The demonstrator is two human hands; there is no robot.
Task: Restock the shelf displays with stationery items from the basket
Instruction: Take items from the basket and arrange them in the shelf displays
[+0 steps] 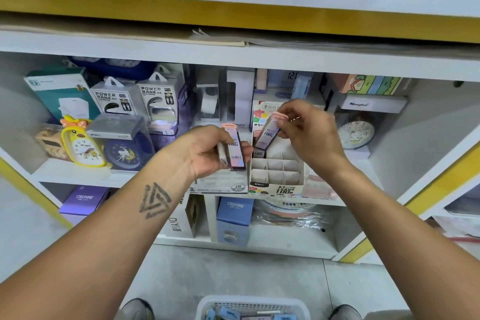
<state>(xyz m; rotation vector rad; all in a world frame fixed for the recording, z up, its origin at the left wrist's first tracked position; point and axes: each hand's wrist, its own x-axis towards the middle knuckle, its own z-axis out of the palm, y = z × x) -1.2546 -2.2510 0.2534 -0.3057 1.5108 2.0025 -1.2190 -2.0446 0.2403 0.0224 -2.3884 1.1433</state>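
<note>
The landmark here is the divided display box [276,171], a white cardboard tray with small compartments that sits at the front edge of the middle shelf [78,175]. Most of its visible cells stand bare; a few dark lead cases fill the far-left cells.

Just to the left of the box, the left hand [207,153] holds a small bundle of slim lead-refill cases [235,149], fingers and thumb curled round them, so its grip is closed on the bundle. The cases stand roughly upright, pink caps upward, barcode side toward the camera.

Above the box's far-left corner, the right hand [309,127] pinches a single lead case [267,134] near its pink cap, its grip closed on that case. The case tilts, its lower end pointing down to the far-left cells; whether it touches them cannot be told.

Well to the left of the box on the same shelf stand two power bank packs [114,100], a yellow duck clock [81,141] and a dark blue clock [123,154].

Far below the box, on the floor between the person's shoes, sits the white basket [253,305], with blue items showing inside.
</note>
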